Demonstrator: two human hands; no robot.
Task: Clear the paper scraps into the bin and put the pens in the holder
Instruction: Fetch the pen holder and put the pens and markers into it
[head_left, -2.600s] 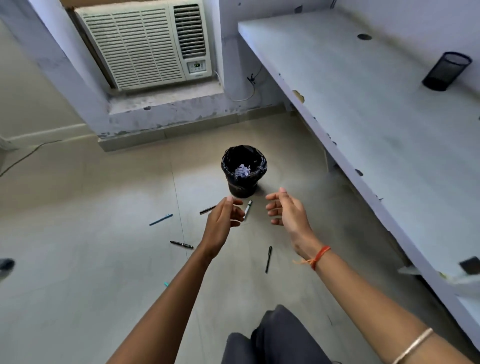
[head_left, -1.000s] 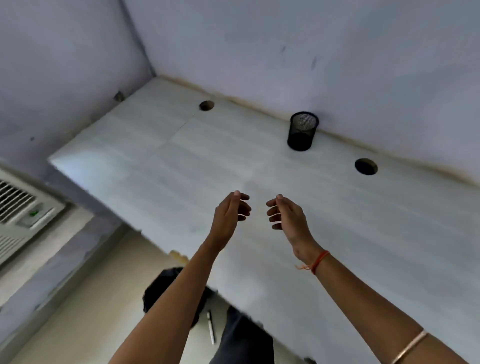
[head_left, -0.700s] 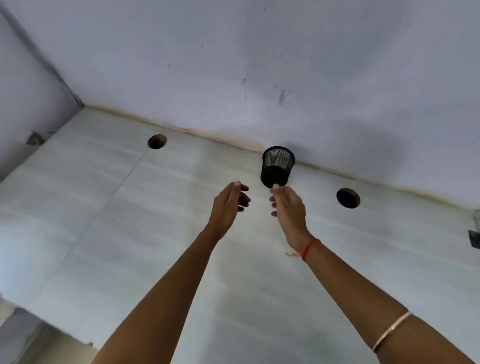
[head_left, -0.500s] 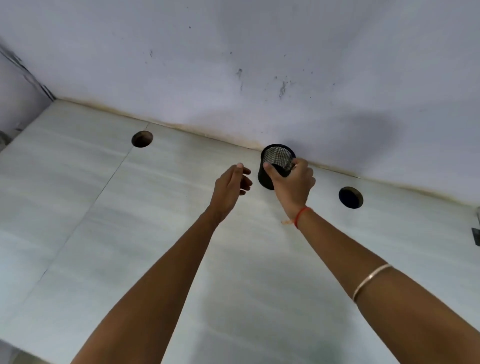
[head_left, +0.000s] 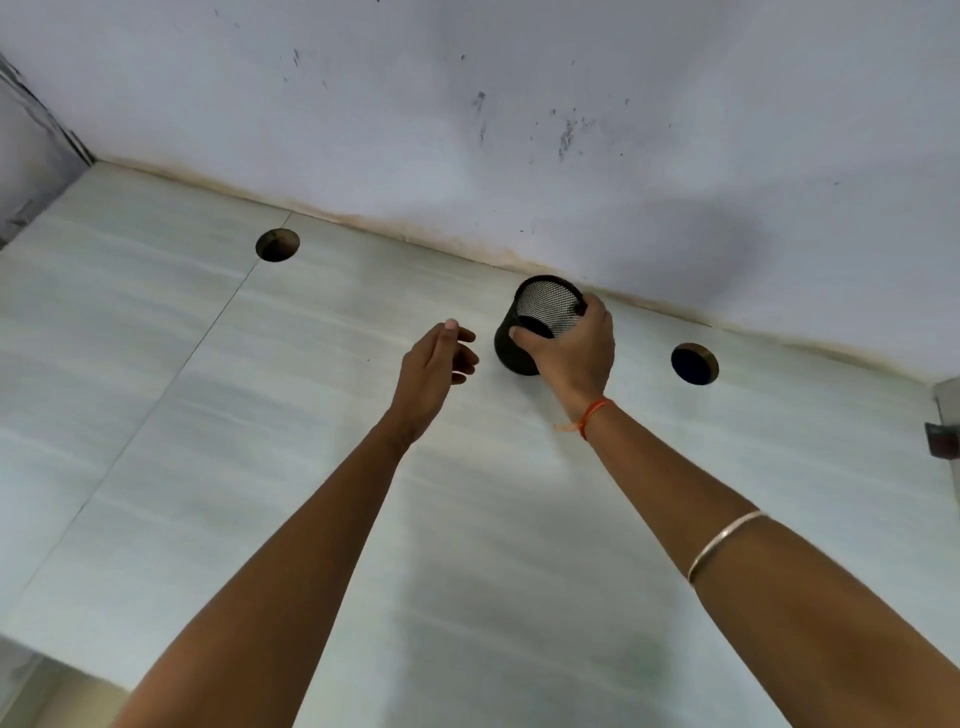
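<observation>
Fingers (head_left: 522, 338) of the right hand (head_left: 571, 358) grip one mesh holder (head_left: 540, 317); left hand (head_left: 431, 374) empty, loosely spread; two desk holes (head_left: 278, 244).

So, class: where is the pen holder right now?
The holder is at the back of the desk by the wall, gripped by the right hand, between two round holes.

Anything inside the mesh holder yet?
The pen holder, tilted in the right hand, shows only bare mesh and a dark bottom, no pens. The hand's grip hides its near lower side.
</observation>
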